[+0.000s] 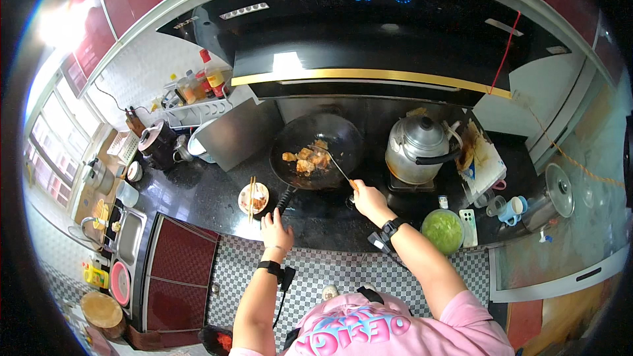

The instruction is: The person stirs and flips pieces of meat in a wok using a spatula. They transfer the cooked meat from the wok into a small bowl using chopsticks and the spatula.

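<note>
A black wok (341,128) sits on the stove with browned, chunky pieces of food (305,160) in its middle. My right hand (371,200) grips the wooden handle of a metal spatula (340,165), whose head is among the pieces. Just below the wok's ribbed black handle (285,200) is my left hand (277,232), its fingertips at the handle's end. Whether they close around it, I cannot tell. Left of that handle stands a small bowl (242,198) with reddish-brown residue, and a pair of chopsticks (251,193) lies across it.
A metal kettle (416,146) stands on the right burner. Near the counter's front edge are a bowl of green vegetables (442,231) and a phone (468,227). A metal splash guard (242,133) rises left of the wok. The range hood (371,34) overhangs the stove; a sink (131,237) is at left.
</note>
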